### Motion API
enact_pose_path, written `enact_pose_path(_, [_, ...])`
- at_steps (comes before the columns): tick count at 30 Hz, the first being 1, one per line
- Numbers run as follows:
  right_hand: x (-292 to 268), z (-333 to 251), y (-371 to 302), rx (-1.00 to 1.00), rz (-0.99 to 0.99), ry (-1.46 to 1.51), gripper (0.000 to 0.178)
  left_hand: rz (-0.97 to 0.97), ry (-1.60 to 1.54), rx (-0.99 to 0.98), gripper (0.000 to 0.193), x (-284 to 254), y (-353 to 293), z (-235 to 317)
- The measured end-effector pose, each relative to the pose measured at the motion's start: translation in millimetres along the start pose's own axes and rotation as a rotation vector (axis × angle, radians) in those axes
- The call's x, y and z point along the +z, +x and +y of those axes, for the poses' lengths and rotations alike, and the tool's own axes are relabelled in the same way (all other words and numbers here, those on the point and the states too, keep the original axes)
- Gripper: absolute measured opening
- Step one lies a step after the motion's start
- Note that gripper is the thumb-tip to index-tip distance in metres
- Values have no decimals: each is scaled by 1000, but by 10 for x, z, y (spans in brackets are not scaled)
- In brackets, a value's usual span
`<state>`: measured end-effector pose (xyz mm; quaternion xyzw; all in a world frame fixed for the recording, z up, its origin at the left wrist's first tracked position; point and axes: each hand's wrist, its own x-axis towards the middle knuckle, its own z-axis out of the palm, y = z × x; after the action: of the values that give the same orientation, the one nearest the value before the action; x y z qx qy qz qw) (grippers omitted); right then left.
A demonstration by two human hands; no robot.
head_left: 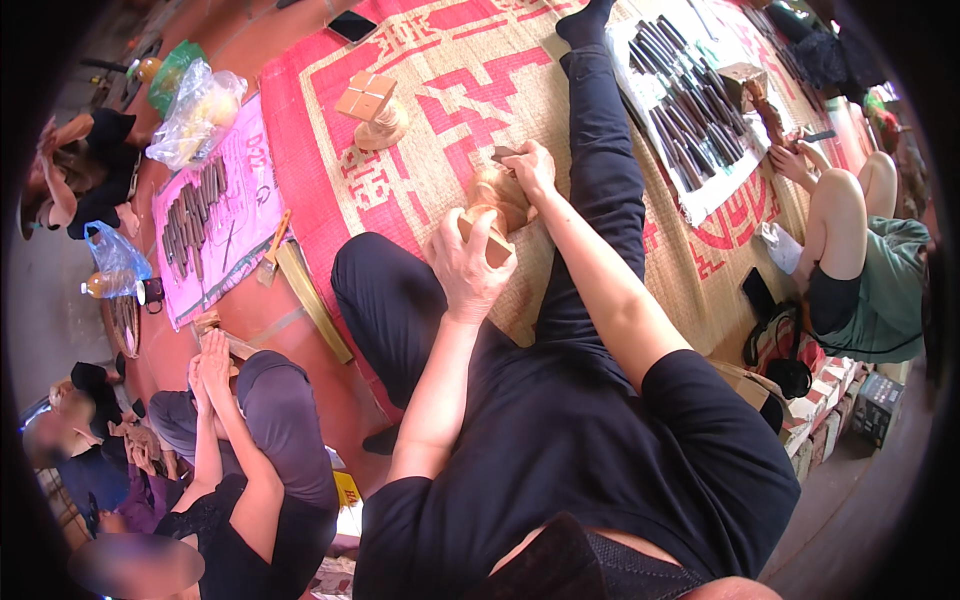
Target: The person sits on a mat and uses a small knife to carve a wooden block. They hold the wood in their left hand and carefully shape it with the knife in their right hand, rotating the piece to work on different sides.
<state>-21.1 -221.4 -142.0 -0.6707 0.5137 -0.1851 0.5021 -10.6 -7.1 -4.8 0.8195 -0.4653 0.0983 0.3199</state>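
Between my legs is a pale wooden carving (497, 190), rounded in the middle with a squared block at its near end. My left hand (468, 270) is wrapped around that block end. At the rounded far part, my right hand (532, 172) pinches a small dark flat piece (503, 154) against or just over the wood; its kind is too small to tell. A similar wooden carving (382, 128), with a square block on top, stands on the red and straw-coloured woven mat (315, 165) ahead and to the left.
Rows of dark-handled carving tools (690, 110) lie on a white cloth at right; more tools (195, 220) lie on a pink sheet at left. A phone (352, 27) rests at the mat's far edge. Other people sit at both sides, one at right holding a wooden piece (768, 115).
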Motion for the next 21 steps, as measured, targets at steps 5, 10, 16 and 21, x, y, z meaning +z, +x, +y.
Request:
enact_pose_path(5, [80, -363, -374, -73, -222, 151, 32, 7, 20, -8, 63, -17, -46, -50])
enact_pose_path(10, [43, -509, -324, -144, -125, -75, 25, -13, 13, 45, 63, -14, 4, 28])
enact_pose_path(16, [-65, -345, -175, -33, -250, 160, 23, -106, -11, 106, 63, -35, -78, -22])
enact_pose_path(21, [-13, -219, -317, 67, -344, 431, 23, 4, -216, 74, 67, -48, 47, -59])
